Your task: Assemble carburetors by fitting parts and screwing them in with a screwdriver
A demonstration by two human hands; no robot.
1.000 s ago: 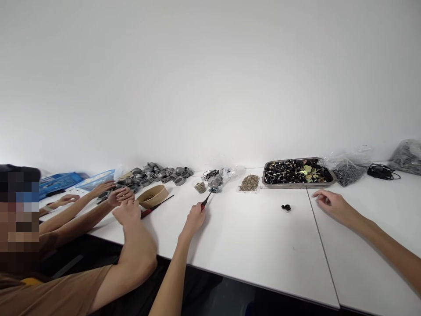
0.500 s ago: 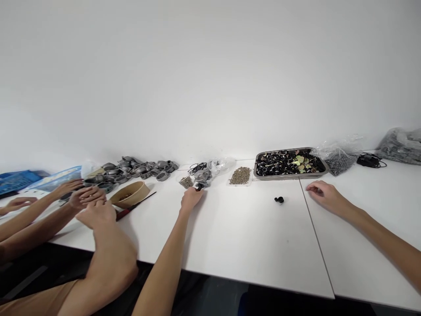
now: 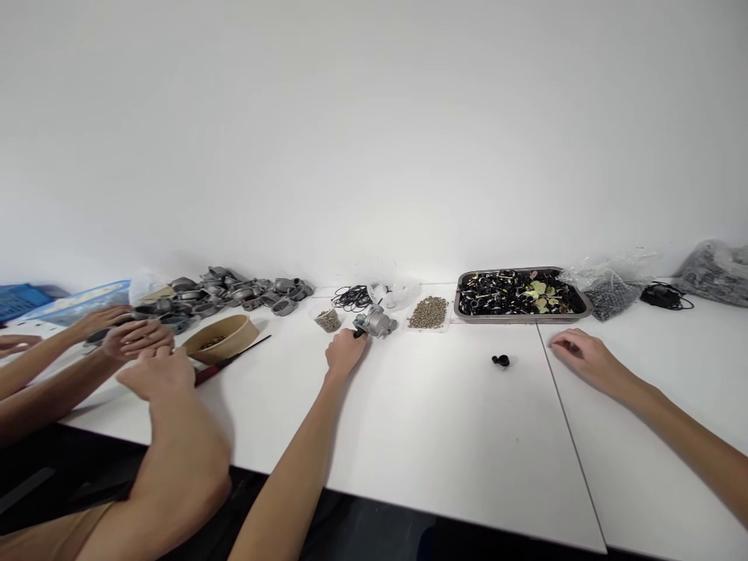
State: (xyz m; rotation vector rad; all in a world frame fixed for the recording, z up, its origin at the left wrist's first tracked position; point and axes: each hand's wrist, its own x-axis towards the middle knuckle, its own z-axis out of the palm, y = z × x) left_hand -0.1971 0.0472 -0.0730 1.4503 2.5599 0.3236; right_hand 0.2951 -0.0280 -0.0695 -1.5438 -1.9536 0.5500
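My left hand [image 3: 344, 352] is closed on the dark end of a grey metal part [image 3: 379, 321], between a small cup of screws [image 3: 327, 319] and a clear tray of brass-coloured pieces [image 3: 429, 313]. My right hand [image 3: 576, 351] rests on the white table [image 3: 456, 421] near the seam, its fingers loosely curled and apart, with nothing seen in them. A small black part [image 3: 501, 361] lies on the table to its left. Behind stands a metal tray [image 3: 523, 318] full of black and yellowish pieces.
At the left, other people's hands [image 3: 155, 366] work beside a tan bowl [image 3: 222, 339], a red-handled tool [image 3: 225, 365] and a heap of grey metal parts [image 3: 216, 292]. Black cord loops [image 3: 352, 298] lie near the wall; bags of small parts [image 3: 611, 294] stand at the right.
The grey part in my left hand has moved right and forward, clear of the cord loops. The whole view has shifted slightly. My right hand rests as before.
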